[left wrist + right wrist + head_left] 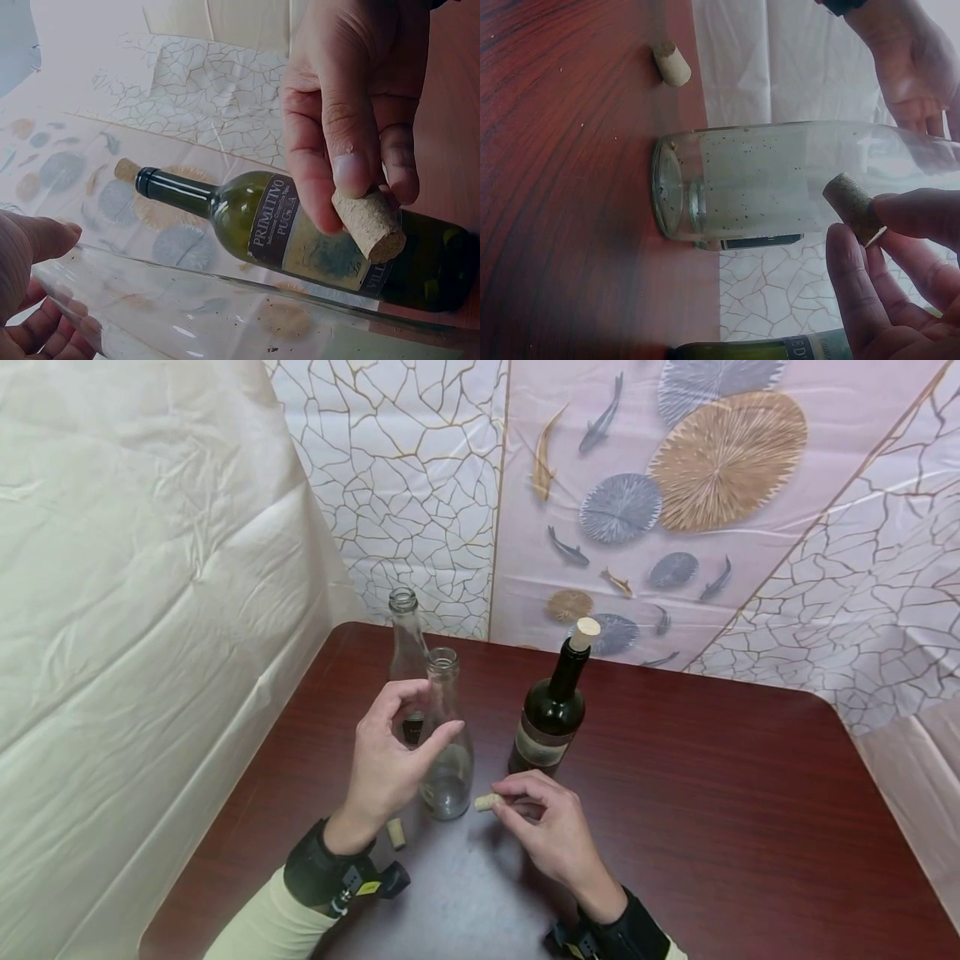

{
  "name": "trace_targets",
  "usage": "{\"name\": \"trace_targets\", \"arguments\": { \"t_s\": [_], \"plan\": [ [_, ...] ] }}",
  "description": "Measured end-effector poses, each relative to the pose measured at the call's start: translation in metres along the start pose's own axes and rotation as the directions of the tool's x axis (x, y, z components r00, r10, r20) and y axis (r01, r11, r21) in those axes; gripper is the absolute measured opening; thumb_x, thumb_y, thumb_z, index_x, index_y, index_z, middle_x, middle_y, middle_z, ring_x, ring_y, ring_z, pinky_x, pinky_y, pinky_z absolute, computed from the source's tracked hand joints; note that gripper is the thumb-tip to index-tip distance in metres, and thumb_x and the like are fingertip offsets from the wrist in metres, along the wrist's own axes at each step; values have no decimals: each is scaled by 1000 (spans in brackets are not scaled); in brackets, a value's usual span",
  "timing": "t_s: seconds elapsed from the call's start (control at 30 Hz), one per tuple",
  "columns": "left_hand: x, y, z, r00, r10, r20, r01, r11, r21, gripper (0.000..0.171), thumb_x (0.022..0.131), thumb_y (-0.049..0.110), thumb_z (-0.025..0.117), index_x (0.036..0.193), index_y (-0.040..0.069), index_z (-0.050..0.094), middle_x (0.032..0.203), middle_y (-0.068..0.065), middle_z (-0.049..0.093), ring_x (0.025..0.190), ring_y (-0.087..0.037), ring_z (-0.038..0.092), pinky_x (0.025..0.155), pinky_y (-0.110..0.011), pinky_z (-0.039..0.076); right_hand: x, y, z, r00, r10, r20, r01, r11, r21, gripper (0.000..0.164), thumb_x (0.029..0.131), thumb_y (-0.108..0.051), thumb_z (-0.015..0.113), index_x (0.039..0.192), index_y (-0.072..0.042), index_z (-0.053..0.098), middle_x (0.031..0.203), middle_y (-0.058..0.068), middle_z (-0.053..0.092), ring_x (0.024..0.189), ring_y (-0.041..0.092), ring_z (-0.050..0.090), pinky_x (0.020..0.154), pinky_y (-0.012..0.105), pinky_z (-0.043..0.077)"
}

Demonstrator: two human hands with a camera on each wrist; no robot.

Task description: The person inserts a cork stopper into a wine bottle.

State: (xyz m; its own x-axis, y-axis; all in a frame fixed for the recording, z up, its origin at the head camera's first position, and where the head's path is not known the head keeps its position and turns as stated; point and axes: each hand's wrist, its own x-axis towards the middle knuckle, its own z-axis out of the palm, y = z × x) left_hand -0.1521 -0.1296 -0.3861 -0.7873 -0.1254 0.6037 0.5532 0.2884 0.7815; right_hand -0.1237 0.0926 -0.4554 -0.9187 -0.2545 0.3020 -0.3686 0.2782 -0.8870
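Head: right hand [551,827], lower centre, fingers narrowed in a pinch on held cork [487,802]. Left hand [386,764], left of centre, thumb and fingers curled round upper part of front clear bottle [448,781]; how tight, cannot tell. Rear clear bottle [406,635] just behind it, upper left of centre. Dark wine bottle [553,714] right of centre, stopper cork [585,633] in its mouth. Loose cork [396,833] on the table [712,827], lower left of centre.

Left wrist: held cork right of centre, in front of dark bottle's label, thumb on its near end. Clear glass runs along bottom edge, left hand's fingers at lower left.

Right wrist: held cork right of centre, apart from loose cork, upper left. Cork probably light, firm with slight give, grippy; pinch by its sides, one end free. Clear bottle likely stiff, slick, breakable; best held round neck or shoulder.
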Motion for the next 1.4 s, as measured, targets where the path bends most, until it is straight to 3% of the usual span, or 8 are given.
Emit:
{"name": "trace_targets", "arguments": {
  "t_s": [0.33,0.6,0.83,0.97,1.2,1.4],
  "plan": [
    [0,2,7,999,4,36,-4,1000,-1,50,79,5,90,122,1,65,119,-10,69,108,-14,68,98,-21,55,-2,-1,-2,1000,30,-3,-30,1000,5,17,90,-6,81,106,-12,79,107,6,74,93,11,74,79,26,64],
    [1,3,13,998,11,61,-10,1000,-3,48,81,7,90,122,3,65,119,-9,69,109,-16,69,99,-23,56,-3,-2,-3,1000,8,1,-8,1000,-14,18,90,-6,81,107,-11,79,109,6,74,93,10,74,79,25,63],
    [1,6,18,996,4,87,-6,1000,26,49,82,11,90,123,3,65,122,-10,68,110,-16,67,99,-27,57,-5,-7,-5,1000,14,2,-14,999,-35,18,89,-4,81,107,-5,79,108,2,74,92,7,73,78,25,64],
    [1,6,21,996,11,90,-14,999,31,49,81,12,91,122,4,66,121,-9,69,109,-17,68,98,-29,57,-6,-10,-6,1000,26,7,-26,999,-33,16,90,-6,81,106,-8,79,109,0,73,92,5,73,78,25,64],
    [3,6,25,995,5,98,-10,999,46,48,81,15,91,122,7,66,118,-6,70,105,-17,68,89,-26,56,-9,-12,-7,999,-41,8,41,999,-22,15,91,-6,80,106,-5,78,108,5,74,90,8,73,78,26,64],
    [4,6,29,993,-13,113,8,999,39,47,82,16,90,122,8,66,116,-5,69,103,-17,67,83,-26,54,-11,-13,-9,999,-42,9,42,999,-25,15,92,-8,80,107,-10,79,109,5,74,92,9,73,78,26,64]
  ]
}}
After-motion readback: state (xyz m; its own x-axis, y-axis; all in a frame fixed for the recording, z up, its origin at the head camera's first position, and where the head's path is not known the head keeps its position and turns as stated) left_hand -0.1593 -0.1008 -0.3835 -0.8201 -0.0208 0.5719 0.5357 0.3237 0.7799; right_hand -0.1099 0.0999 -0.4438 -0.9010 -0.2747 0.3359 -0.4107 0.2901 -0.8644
